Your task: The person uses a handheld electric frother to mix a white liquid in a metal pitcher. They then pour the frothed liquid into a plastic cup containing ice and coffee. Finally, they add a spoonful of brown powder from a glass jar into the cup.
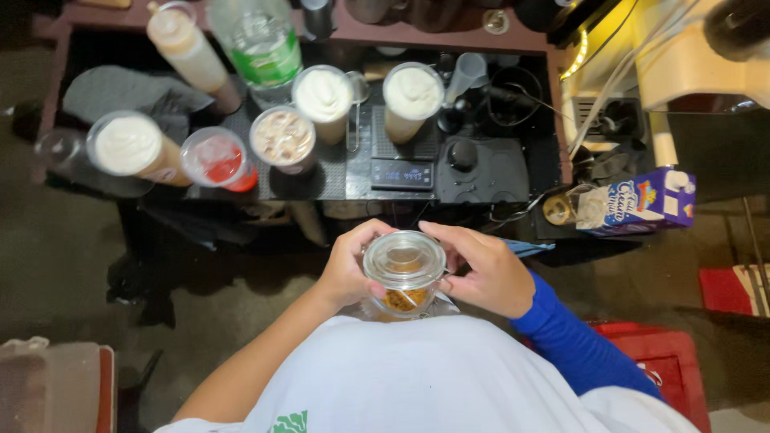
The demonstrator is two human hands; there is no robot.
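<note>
Close to my chest I hold a clear plastic cup (403,277) with a dome lid and brown drink inside. My left hand (346,269) wraps its left side. My right hand (481,269), in a blue sleeve, grips the lid's right rim. In front of me stands a dark counter (321,180) with several filled cups: two topped with white cream (323,95) (412,91), another cream-topped one (128,144) at the left, a brown iced drink (281,138) and a red one (218,159).
A small digital scale (402,173) sits on the counter's near edge. A squeeze bottle (191,50) and a clear green-labelled bottle (262,44) stand at the back. A purple carton (642,202) lies at the right. A red crate (666,361) is by my right elbow.
</note>
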